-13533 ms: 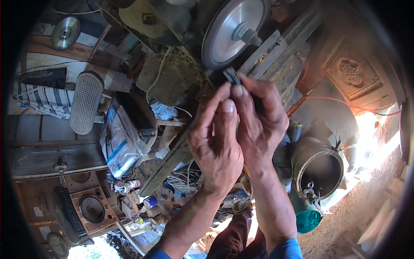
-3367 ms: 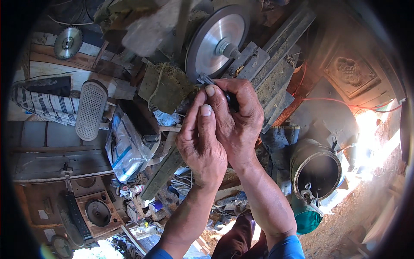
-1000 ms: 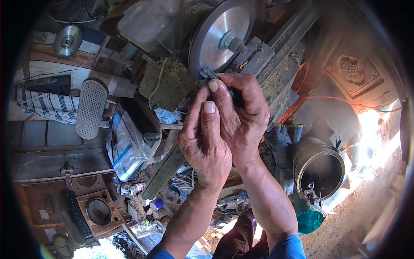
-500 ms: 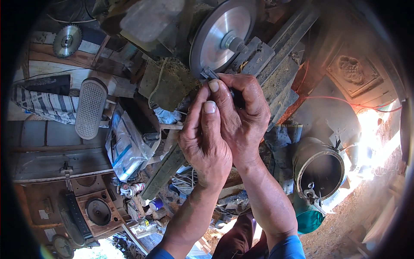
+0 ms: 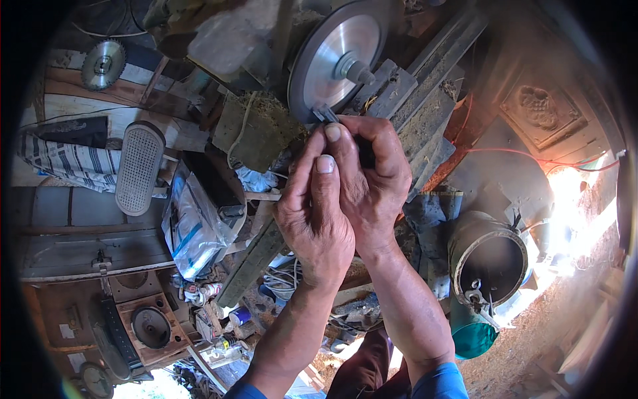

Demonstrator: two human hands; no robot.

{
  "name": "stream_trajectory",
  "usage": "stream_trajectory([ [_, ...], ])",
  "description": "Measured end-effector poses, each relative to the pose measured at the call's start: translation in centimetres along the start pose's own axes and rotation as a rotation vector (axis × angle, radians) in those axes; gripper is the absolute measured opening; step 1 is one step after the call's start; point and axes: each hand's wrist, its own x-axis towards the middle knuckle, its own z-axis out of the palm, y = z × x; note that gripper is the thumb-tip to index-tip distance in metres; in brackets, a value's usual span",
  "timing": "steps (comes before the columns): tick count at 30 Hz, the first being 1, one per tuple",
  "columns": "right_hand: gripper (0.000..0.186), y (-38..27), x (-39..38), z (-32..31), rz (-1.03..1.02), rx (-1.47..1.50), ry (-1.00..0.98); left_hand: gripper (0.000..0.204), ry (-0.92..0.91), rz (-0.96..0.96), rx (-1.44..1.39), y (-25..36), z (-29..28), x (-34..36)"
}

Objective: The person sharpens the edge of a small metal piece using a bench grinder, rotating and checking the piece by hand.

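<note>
Side by side, my left hand (image 5: 318,213) and my right hand (image 5: 372,179) are raised in the upper middle. Both are closed, thumbs pressed toward the fingertips, pinching a small dark metal piece (image 5: 325,114). Its free end sits against or just in front of the lower edge of a grinding wheel (image 5: 330,61); I cannot tell if they touch. The wheel has a dark rim, a shiny face and a threaded spindle (image 5: 354,69). The rest of the piece is hidden by my fingers.
Dusty metal rails (image 5: 425,73) lie right of the wheel. A toothed saw blade (image 5: 104,64) hangs upper left, above a grey perforated oval panel (image 5: 140,167). Left of my arms hangs a clear plastic bag (image 5: 194,229). A round open container (image 5: 492,263) and green bucket (image 5: 473,338) stand lower right.
The wheel, the rails and the container sit slightly farther left in the picture. Both hands keep their pinch on the metal piece at the wheel's lower edge.
</note>
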Motion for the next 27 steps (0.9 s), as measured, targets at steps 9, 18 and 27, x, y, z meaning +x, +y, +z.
stream_trajectory([
  [9,0.015,-3.6,-6.0,-7.4,0.328,0.374,0.079,0.019,-0.318,0.031,0.186,3.1,-1.1,-4.7],
  [18,0.030,-9.5,-13.8,-11.7,0.871,1.115,0.038,0.022,-0.641,-0.090,0.350,7.1,-3.5,-10.0],
  [27,0.029,-13.3,-16.0,-12.3,0.841,1.205,0.035,0.016,-0.658,-0.125,0.247,10.3,-4.1,-12.9],
])
